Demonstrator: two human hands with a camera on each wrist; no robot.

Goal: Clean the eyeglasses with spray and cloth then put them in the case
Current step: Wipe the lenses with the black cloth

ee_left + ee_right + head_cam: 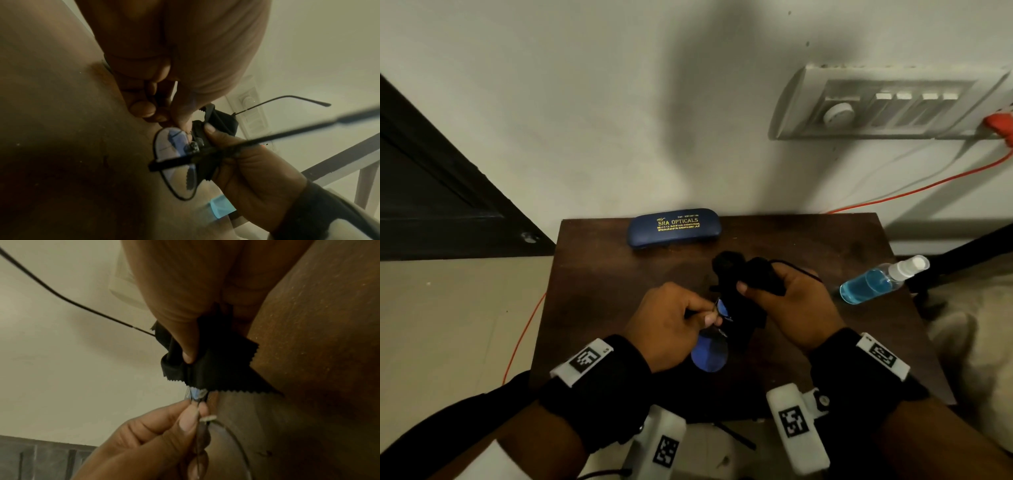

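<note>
Above a dark wooden counter [599, 274], the left hand [671, 322] pinches the eyeglasses [174, 164] at the frame near the bridge; the right hand [791, 301] has its grip closed on a black cloth [216, 366], thumb and fingers pressing it around one lens; the other lens is bare. The wiping step appears in hand. The spray bottle [876, 281] lies at the counter's right; the blue case [673, 228] sits shut at the back, so the next move likely calls for wiping the second lens, then opening the case.

Thin black-framed eyeglasses [709, 346] held above the table, one lens wrapped in black cloth [739, 301]; blue case [673, 227] closed behind, spray bottle [876, 281] lying rightward.
</note>
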